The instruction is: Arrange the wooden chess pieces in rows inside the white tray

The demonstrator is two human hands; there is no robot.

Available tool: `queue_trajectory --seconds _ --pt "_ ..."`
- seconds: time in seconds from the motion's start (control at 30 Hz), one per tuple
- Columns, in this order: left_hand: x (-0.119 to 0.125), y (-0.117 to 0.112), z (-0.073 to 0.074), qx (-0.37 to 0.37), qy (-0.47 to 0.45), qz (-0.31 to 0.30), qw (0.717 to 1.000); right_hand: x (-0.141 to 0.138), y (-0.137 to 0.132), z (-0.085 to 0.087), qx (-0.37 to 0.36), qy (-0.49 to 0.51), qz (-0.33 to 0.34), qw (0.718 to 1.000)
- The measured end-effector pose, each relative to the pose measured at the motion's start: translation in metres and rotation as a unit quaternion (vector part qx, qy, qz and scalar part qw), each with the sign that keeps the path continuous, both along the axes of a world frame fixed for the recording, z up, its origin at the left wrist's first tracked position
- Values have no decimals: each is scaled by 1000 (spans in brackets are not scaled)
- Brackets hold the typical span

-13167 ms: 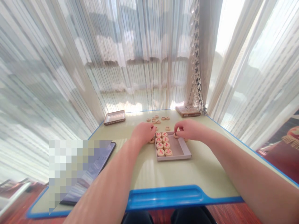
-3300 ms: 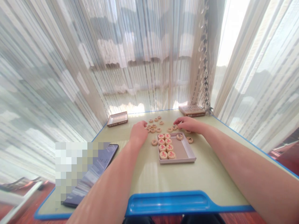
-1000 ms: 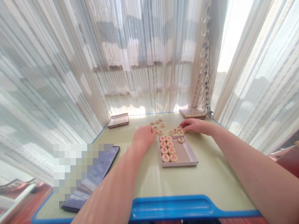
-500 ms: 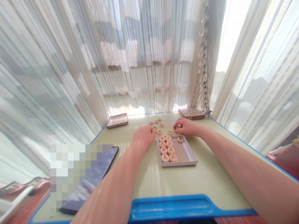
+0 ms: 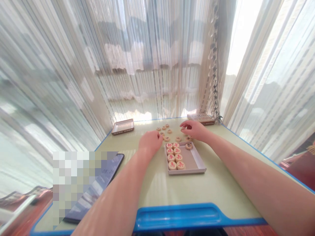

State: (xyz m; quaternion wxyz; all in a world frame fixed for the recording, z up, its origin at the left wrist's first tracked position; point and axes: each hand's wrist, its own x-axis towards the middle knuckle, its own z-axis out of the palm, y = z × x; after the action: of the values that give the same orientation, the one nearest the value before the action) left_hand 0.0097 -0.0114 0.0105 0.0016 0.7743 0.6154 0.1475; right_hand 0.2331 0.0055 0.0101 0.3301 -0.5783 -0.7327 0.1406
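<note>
My left hand (image 5: 150, 141) rests on the table left of the box, its fingers curled at a Chinese chess piece partly hidden by the fingertips. Above the table, my right hand (image 5: 195, 129) has thumb and fingers together around another Chinese chess piece (image 5: 183, 129), mostly covered. Between the hands lie several loose pieces, among them a round piece (image 5: 167, 139) and a second one (image 5: 178, 139). In front of them is a shallow open box (image 5: 192, 162). Two columns of red-lettered pieces (image 5: 178, 157) fill its left side, and one black-lettered piece (image 5: 188, 146) sits at its far right.
An open box lid (image 5: 123, 126) lies at the far left, and a closed patterned box (image 5: 201, 119) at the far right. A tablet-like device (image 5: 98, 186) is beside my left forearm. The table has a blue edge tray (image 5: 178, 216); curtains (image 5: 157, 65) hang behind.
My right hand has moved slightly up and left, away from the piece near the box's far right corner. My left hand stays almost in place. The view has shifted slightly.
</note>
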Motion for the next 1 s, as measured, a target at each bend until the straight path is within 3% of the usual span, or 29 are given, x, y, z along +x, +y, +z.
queue_trajectory --seconds 0.2,0.63,1.0 --pt "-1 2 -2 -1 0 -3 1000 -1 2 1 -4 14 -27 1000" --pt "-3 3 -4 20 -5 -23 1000 11 15 -12 97 4 -45 994" --pt "-1 2 -6 23 -12 -22 999 9 11 -11 153 -80 -16 985"
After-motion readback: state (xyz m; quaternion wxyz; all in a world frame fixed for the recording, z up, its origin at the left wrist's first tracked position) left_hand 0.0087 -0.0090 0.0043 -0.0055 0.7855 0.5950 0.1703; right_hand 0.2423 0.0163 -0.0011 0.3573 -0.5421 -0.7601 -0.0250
